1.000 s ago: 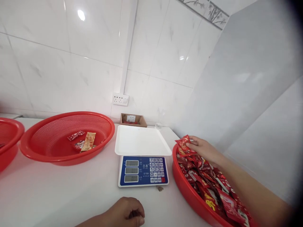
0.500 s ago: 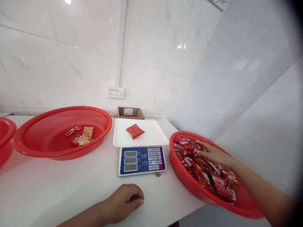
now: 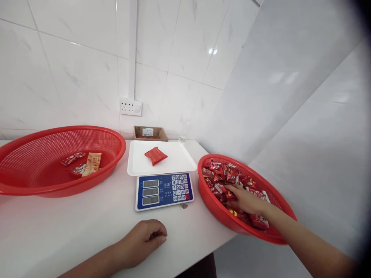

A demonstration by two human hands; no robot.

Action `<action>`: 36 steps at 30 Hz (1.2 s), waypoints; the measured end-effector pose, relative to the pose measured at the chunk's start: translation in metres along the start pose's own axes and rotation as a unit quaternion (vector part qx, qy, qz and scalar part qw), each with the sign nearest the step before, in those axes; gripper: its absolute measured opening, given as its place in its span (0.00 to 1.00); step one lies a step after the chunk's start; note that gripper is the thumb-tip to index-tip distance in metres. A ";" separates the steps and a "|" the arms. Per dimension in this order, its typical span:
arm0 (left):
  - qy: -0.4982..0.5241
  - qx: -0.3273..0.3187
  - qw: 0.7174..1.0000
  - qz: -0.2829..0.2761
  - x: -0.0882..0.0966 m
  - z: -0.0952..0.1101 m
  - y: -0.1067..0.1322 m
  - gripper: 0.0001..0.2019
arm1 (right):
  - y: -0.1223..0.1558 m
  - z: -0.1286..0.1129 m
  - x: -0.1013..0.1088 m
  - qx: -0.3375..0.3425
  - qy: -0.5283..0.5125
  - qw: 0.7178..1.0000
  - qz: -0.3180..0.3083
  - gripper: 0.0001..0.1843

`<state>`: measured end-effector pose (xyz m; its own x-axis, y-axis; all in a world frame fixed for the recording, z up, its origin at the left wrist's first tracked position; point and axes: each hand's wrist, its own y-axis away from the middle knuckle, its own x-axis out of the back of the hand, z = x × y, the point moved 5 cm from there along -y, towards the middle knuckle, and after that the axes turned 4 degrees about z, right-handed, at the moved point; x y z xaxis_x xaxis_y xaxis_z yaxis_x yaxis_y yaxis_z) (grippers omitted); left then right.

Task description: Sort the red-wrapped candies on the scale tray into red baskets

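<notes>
My right hand [image 3: 246,199] reaches into the red basket [image 3: 207,208] on the right, among small wrapped snack packets [image 3: 217,175]. Its fingers and thumb are apart and touch the packets; some fingertips are hidden. My left hand [image 3: 145,240] rests on the white table in front of the scale, fingers curled in towards the thumb, with nothing visible in it. A digital scale [image 3: 165,193] with a blue key panel stands between the baskets. On its white tray [image 3: 179,160] lies one red packet [image 3: 155,155].
At the left, another red basket [image 3: 31,141] holds a few packets, one of them yellowish [image 3: 92,164]. Behind the tray are a small cardboard box [image 3: 150,133] and a clear plastic object [image 3: 183,135]. A wall socket [image 3: 131,107] sits above. A small brown bit [image 3: 184,206] lies beside the scale.
My right hand has moved nearer and deeper among the packets, shifting some of them. My left hand keeps its curled pose on the table. The view has turned slightly right.
</notes>
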<state>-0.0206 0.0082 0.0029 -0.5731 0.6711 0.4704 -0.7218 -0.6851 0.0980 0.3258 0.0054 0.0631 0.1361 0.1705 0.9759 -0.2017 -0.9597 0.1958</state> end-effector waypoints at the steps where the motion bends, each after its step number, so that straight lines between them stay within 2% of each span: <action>1: -0.002 -0.002 1.000 0.002 0.000 0.000 0.000 0.10 | -0.001 0.002 0.001 0.003 0.006 1.000 0.012 0.32; 3: -0.005 -0.004 1.000 0.006 -0.001 -0.001 0.001 0.10 | -0.002 0.008 0.004 0.010 0.012 0.999 0.029 0.22; 6: -0.005 -0.005 1.000 0.010 -0.001 -0.002 0.001 0.10 | 0.000 0.017 0.011 0.009 0.004 0.999 0.051 0.15; 11: -0.008 -0.006 1.000 0.013 -0.002 -0.002 0.001 0.10 | 0.008 0.029 0.030 -0.022 -0.012 0.994 0.103 0.12; 18: -0.006 -0.002 1.000 0.009 -0.002 -0.003 0.000 0.10 | 0.005 0.032 0.054 -0.047 -0.027 0.985 0.165 0.11; 21: 0.000 -0.003 1.000 0.007 -0.002 -0.004 -0.001 0.10 | 0.004 0.029 0.054 -0.047 -0.025 0.987 0.151 0.10; 27: 0.006 -0.005 1.000 -0.002 -0.002 -0.003 -0.001 0.10 | 0.007 0.027 0.048 -0.024 -0.039 0.993 0.112 0.17; 33: 0.000 0.002 1.000 -0.002 -0.002 -0.002 0.000 0.10 | -0.007 0.030 0.031 -0.019 -0.014 0.998 0.060 0.11; 36: 0.003 0.005 1.000 -0.002 -0.002 -0.003 0.000 0.10 | -0.017 0.030 0.019 -0.028 0.022 0.998 0.047 0.20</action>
<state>-0.0205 0.0075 -0.0011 -0.5722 0.6752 0.4656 -0.7203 -0.6852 0.1085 0.3608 0.0179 0.0755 0.0723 0.0911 0.9932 -0.2659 -0.9580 0.1072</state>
